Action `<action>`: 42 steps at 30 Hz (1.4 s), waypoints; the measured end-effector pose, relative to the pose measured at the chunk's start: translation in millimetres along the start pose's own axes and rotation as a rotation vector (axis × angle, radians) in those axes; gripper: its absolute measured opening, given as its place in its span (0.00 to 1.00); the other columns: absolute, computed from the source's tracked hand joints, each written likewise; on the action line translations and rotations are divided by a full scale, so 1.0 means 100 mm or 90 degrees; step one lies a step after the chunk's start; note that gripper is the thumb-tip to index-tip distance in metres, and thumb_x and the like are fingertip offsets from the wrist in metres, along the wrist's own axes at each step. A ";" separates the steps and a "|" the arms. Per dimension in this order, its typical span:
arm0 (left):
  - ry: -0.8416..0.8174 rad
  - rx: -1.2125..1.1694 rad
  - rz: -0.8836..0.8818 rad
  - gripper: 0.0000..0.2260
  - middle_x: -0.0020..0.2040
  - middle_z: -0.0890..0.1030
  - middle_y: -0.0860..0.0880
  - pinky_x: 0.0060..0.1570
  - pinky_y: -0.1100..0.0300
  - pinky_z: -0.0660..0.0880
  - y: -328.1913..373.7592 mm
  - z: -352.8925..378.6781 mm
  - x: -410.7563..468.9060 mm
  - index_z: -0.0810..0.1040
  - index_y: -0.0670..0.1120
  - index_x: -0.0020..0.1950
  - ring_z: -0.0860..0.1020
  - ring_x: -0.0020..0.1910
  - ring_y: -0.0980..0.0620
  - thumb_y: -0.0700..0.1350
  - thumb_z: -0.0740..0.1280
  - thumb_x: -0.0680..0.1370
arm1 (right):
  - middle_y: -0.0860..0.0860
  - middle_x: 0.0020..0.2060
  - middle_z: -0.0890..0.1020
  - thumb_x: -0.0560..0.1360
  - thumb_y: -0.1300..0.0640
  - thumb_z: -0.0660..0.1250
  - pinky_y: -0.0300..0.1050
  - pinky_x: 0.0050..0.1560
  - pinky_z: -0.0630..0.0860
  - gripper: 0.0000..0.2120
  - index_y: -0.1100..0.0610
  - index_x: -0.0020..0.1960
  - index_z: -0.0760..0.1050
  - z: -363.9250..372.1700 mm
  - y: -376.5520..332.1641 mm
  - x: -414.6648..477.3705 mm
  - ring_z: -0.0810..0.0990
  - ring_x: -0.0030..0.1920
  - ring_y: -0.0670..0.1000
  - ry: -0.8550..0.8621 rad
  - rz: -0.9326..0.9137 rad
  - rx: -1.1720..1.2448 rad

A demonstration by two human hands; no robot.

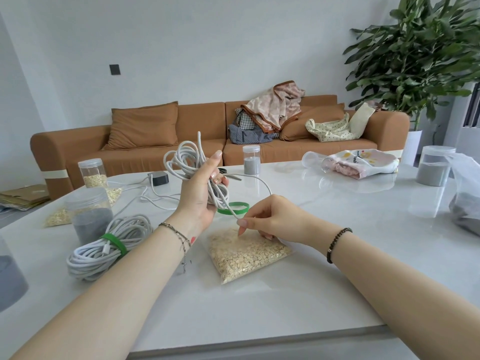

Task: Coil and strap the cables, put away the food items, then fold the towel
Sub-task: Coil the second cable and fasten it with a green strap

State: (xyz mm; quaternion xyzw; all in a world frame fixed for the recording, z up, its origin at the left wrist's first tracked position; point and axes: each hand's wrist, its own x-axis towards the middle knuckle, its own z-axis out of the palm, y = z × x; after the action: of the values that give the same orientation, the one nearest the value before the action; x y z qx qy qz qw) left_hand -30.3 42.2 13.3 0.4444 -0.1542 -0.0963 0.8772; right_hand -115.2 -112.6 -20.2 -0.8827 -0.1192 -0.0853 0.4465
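As left hand (pixel 200 196) grips white coils, right hand (pixel 272 216) pinches cable (pixel 181 158).

Home living room: sofa (pixel 181 131), houseplant (pixel 415 53)

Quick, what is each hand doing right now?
Left hand: closed grip, holding the white cable coil up off the table.
Right hand: closed, pinching the coil's loose strand.

Soft, even daylight is filling the room.
The glossy table (pixel 337 255) is reflecting pale glare right of the left grip (pixel 200 198); faint shadows are lying below it; the plant (pixel 415 48) is blurring, edges are bending.
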 end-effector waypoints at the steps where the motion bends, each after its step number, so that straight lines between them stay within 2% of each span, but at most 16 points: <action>1: -0.004 -0.027 0.005 0.16 0.25 0.66 0.54 0.35 0.64 0.70 0.01 0.00 -0.01 0.71 0.51 0.33 0.69 0.25 0.57 0.47 0.73 0.77 | 0.55 0.24 0.71 0.78 0.51 0.72 0.41 0.29 0.69 0.10 0.55 0.42 0.86 0.01 0.01 0.01 0.69 0.26 0.51 0.007 -0.003 -0.008; 3: -0.010 -0.104 0.007 0.15 0.24 0.64 0.55 0.32 0.65 0.71 0.04 0.03 -0.03 0.68 0.50 0.35 0.65 0.24 0.58 0.42 0.68 0.79 | 0.54 0.25 0.72 0.78 0.51 0.71 0.41 0.29 0.68 0.10 0.55 0.43 0.85 0.01 0.02 0.02 0.69 0.25 0.51 0.019 -0.008 -0.018; 6: -0.021 -0.161 0.009 0.15 0.24 0.65 0.54 0.30 0.64 0.72 0.07 0.05 -0.08 0.65 0.49 0.34 0.65 0.23 0.57 0.40 0.63 0.80 | 0.51 0.25 0.75 0.78 0.52 0.71 0.41 0.31 0.70 0.08 0.54 0.44 0.86 0.00 0.03 0.03 0.70 0.26 0.50 0.031 -0.010 -0.027; 10: -0.097 -0.169 -0.024 0.14 0.27 0.67 0.52 0.36 0.63 0.75 0.05 0.03 -0.13 0.67 0.47 0.34 0.68 0.27 0.56 0.42 0.61 0.80 | 0.56 0.29 0.79 0.76 0.50 0.73 0.43 0.36 0.74 0.06 0.49 0.43 0.87 0.00 0.03 0.05 0.72 0.30 0.50 0.030 -0.020 -0.024; 14: -0.180 -0.151 -0.081 0.14 0.28 0.68 0.50 0.39 0.61 0.77 0.04 0.03 -0.15 0.67 0.46 0.33 0.69 0.28 0.54 0.42 0.59 0.79 | 0.51 0.30 0.79 0.73 0.50 0.76 0.40 0.37 0.73 0.04 0.49 0.44 0.88 0.00 0.04 0.05 0.73 0.31 0.49 0.030 0.006 -0.010; 18: -0.226 -0.121 -0.125 0.12 0.28 0.68 0.50 0.42 0.60 0.78 0.02 0.03 -0.16 0.66 0.46 0.33 0.69 0.28 0.54 0.39 0.58 0.77 | 0.50 0.28 0.81 0.69 0.49 0.79 0.34 0.35 0.71 0.08 0.53 0.41 0.87 -0.01 0.03 0.05 0.73 0.28 0.43 0.068 0.033 -0.059; 22: -0.264 -0.090 -0.153 0.10 0.26 0.66 0.51 0.46 0.58 0.79 -0.01 0.02 -0.17 0.68 0.47 0.33 0.67 0.28 0.54 0.39 0.59 0.75 | 0.48 0.25 0.78 0.62 0.34 0.78 0.35 0.29 0.65 0.22 0.54 0.32 0.82 -0.05 0.05 0.07 0.71 0.26 0.43 0.163 0.069 -0.231; 24: -0.247 -0.059 -0.135 0.10 0.26 0.65 0.51 0.47 0.57 0.80 -0.03 0.04 -0.17 0.68 0.47 0.35 0.68 0.28 0.54 0.39 0.59 0.76 | 0.46 0.25 0.76 0.63 0.33 0.77 0.39 0.31 0.66 0.22 0.53 0.32 0.81 -0.06 0.06 0.08 0.71 0.28 0.45 0.213 0.061 -0.271; 26: -0.192 -0.020 -0.080 0.12 0.27 0.65 0.50 0.47 0.57 0.80 -0.03 0.06 -0.15 0.66 0.46 0.36 0.68 0.28 0.54 0.37 0.57 0.79 | 0.46 0.26 0.75 0.66 0.37 0.77 0.43 0.33 0.67 0.17 0.50 0.34 0.81 -0.07 0.07 0.08 0.70 0.29 0.46 0.237 0.031 -0.255; 28: -0.110 -0.003 -0.019 0.13 0.28 0.66 0.49 0.46 0.58 0.81 -0.03 0.05 -0.09 0.66 0.45 0.35 0.69 0.28 0.55 0.37 0.59 0.80 | 0.48 0.29 0.78 0.70 0.42 0.76 0.46 0.36 0.73 0.10 0.47 0.37 0.83 -0.06 0.10 0.09 0.73 0.32 0.48 0.229 -0.003 -0.217; 30: 0.010 0.016 0.036 0.12 0.29 0.69 0.50 0.44 0.59 0.80 -0.02 0.01 -0.01 0.67 0.45 0.35 0.73 0.29 0.55 0.37 0.63 0.78 | 0.50 0.35 0.83 0.71 0.47 0.77 0.49 0.44 0.78 0.06 0.48 0.39 0.85 -0.03 0.09 0.09 0.78 0.38 0.52 0.196 -0.026 -0.155; 33: 0.199 0.073 0.128 0.11 0.26 0.73 0.53 0.36 0.59 0.74 0.01 -0.12 0.12 0.69 0.47 0.35 0.74 0.28 0.55 0.41 0.67 0.75 | 0.48 0.38 0.84 0.70 0.53 0.78 0.44 0.47 0.77 0.03 0.51 0.41 0.87 0.02 0.02 0.07 0.79 0.40 0.48 0.112 -0.048 -0.028; 35: 0.258 0.097 0.164 0.10 0.28 0.73 0.54 0.38 0.56 0.70 0.03 -0.16 0.15 0.70 0.49 0.35 0.73 0.30 0.54 0.46 0.69 0.72 | 0.47 0.37 0.84 0.71 0.54 0.78 0.39 0.45 0.73 0.01 0.51 0.42 0.87 0.03 -0.01 0.06 0.77 0.40 0.44 0.056 -0.049 0.032; 37: 0.245 0.085 0.178 0.11 0.28 0.72 0.55 0.37 0.56 0.69 0.00 -0.14 0.14 0.69 0.49 0.35 0.72 0.29 0.54 0.47 0.70 0.73 | 0.51 0.37 0.84 0.71 0.52 0.78 0.43 0.44 0.71 0.01 0.48 0.42 0.87 0.05 -0.03 0.06 0.75 0.40 0.49 0.010 -0.049 0.045; 39: 0.182 0.040 0.163 0.13 0.27 0.70 0.55 0.34 0.60 0.67 -0.04 -0.08 0.09 0.68 0.49 0.35 0.70 0.28 0.55 0.43 0.68 0.78 | 0.58 0.42 0.84 0.70 0.50 0.78 0.48 0.43 0.68 0.01 0.44 0.41 0.87 0.08 -0.04 0.05 0.72 0.39 0.53 -0.031 -0.041 0.033; 42: 0.064 -0.083 0.080 0.14 0.29 0.68 0.53 0.42 0.61 0.71 -0.05 0.00 0.02 0.67 0.49 0.36 0.70 0.29 0.55 0.42 0.66 0.80 | 0.63 0.42 0.84 0.71 0.50 0.78 0.47 0.40 0.67 0.03 0.43 0.41 0.87 0.11 -0.02 0.05 0.70 0.37 0.53 -0.050 -0.007 0.002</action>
State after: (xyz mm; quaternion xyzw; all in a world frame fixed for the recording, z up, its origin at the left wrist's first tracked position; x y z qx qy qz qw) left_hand -28.4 38.0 9.7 0.3800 -0.1308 -0.0287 0.9152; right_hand -110.2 -101.9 -23.9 -0.8840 -0.1414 -0.0531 0.4424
